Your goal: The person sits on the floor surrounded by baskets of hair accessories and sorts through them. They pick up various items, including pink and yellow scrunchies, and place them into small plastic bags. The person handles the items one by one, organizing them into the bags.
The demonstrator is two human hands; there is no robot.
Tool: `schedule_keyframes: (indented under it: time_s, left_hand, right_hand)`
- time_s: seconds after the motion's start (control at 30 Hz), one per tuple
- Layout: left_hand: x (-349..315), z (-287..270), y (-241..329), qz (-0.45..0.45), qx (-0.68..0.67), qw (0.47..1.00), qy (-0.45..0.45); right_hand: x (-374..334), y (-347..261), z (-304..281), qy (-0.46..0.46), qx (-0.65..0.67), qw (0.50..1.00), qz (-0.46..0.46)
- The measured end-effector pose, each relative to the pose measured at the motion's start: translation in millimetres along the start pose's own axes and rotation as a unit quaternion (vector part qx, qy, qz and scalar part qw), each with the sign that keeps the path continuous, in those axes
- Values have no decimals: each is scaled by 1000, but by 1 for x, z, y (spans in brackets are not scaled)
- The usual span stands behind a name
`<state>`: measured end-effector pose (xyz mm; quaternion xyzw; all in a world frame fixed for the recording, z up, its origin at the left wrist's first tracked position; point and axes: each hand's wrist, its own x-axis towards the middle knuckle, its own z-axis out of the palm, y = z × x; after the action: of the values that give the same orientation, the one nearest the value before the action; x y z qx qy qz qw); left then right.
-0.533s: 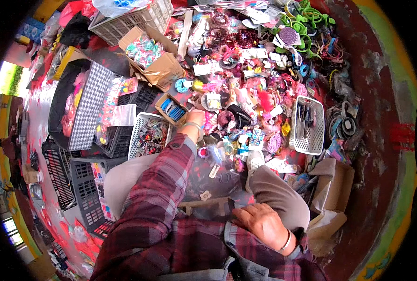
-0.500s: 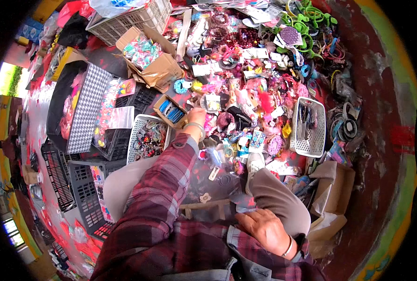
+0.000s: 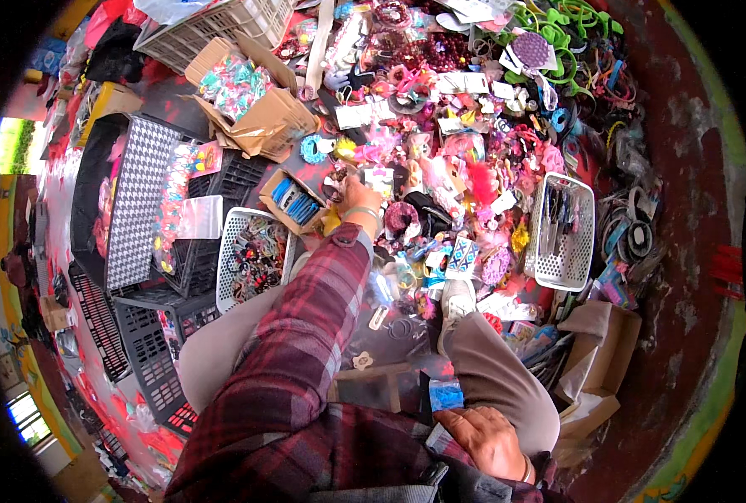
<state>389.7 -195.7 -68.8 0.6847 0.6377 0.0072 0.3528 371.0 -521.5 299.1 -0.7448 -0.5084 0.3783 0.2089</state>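
Observation:
My left hand [image 3: 360, 198] reaches into a pile of hair accessories [image 3: 453, 168], beside a white card [image 3: 379, 179]. Its fingers are drawn together among small brownish and pink pieces; what they pinch cannot be made out. A small carton [image 3: 274, 183] of blue packets stands just left of that wrist. Low in my lap, my right hand [image 3: 486, 440] lies palm down with its fingers stretched out, holding nothing visible. A blue packet [image 3: 446, 396] shows just beyond its fingertips. Near my left knee is a white basket [image 3: 222, 267] of small dark and coloured pieces.
At right stand a white basket [image 3: 587, 243] with dark thin pieces and a cardboard box [image 3: 620, 352]. Green headbands [image 3: 567, 67] lie at the far right. Leftward are a carton [image 3: 277, 121] of packets, a houndstooth-patterned bin [image 3: 134, 205] and a black crate [image 3: 142, 339].
My left hand has shifted right, from beside the small carton toward the white card. My right hand has drawn back a little toward me, and the blue packet now shows.

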Motion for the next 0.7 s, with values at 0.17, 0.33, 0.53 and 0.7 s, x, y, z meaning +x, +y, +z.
schedule_keyframes:
  time_s: [0.17, 0.33, 0.53, 0.7]
  left_hand:
    - [15, 17, -15, 87, -117, 989, -17]
    - [54, 36, -64, 94, -363, 916, -147]
    - [-20, -49, -8, 67, -599, 757, -254]
    - [-69, -106, 29, 106, -635, 646, -410]
  right_hand:
    - [-1, 0, 0, 5, 0, 1000, 7]
    - [-7, 4, 6, 2, -9, 999, -51]
    - [-11, -1, 14, 20, 9, 997, -73]
    - [-17, -9, 21, 35, -10, 995, -98]
